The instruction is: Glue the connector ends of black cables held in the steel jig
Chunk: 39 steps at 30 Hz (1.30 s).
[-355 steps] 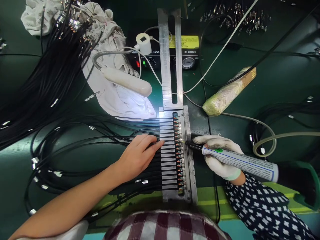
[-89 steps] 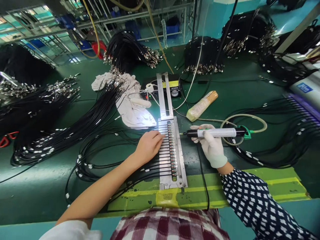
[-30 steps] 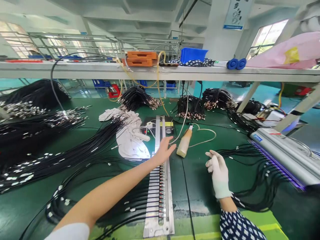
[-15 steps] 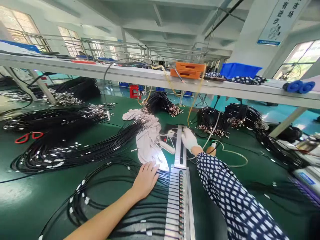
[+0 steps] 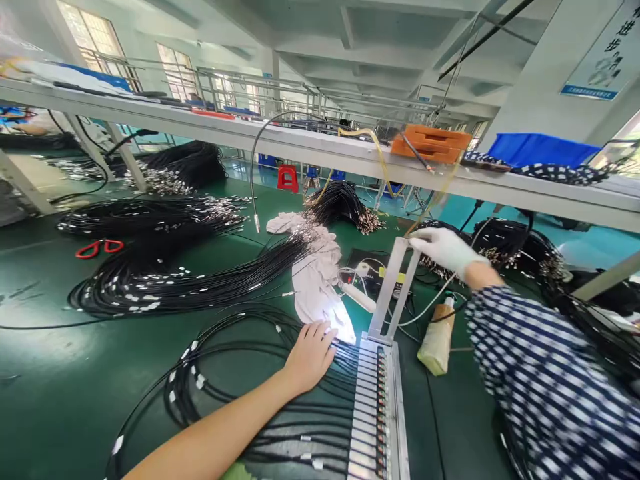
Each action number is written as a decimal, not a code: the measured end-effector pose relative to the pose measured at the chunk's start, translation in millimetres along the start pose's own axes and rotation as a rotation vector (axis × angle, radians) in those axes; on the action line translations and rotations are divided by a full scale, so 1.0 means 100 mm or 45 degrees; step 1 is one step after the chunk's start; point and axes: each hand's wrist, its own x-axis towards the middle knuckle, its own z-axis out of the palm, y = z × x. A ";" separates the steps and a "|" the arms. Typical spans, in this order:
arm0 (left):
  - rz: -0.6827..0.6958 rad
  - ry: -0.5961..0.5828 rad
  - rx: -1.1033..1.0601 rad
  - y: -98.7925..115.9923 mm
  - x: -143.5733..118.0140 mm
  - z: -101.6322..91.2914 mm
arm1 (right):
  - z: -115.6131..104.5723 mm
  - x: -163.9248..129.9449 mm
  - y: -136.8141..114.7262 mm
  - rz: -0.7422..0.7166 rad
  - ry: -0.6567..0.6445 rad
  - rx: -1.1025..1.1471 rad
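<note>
My bare left hand (image 5: 311, 355) lies flat on the black cables (image 5: 280, 413) that run into the slotted metal jig (image 5: 374, 420) in front of me. My gloved right hand (image 5: 443, 250) grips the far end of the jig's hinged metal bar (image 5: 394, 291), which stands tilted up off the table. Connector ends sit in a row along the jig's slot (image 5: 382, 407). A small lamp (image 5: 356, 296) shines on a white cloth (image 5: 320, 280) just beyond my left hand.
A wrapped dispenser syringe (image 5: 437, 337) lies right of the jig, with a black control box (image 5: 373, 267) behind it. Large bundles of black cables (image 5: 165, 280) cover the green table. Red scissors (image 5: 97, 248) lie far left. A shelf (image 5: 320, 150) spans overhead.
My right hand has swung the hinged bar up from lying flat to tilted upward. My left hand stays on the cables. The view has shifted slightly left.
</note>
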 end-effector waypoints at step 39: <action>-0.965 -0.690 -2.865 1.10 -1.74 -0.80 | 1.77 -3.73 -0.11 0.819 -0.241 1.789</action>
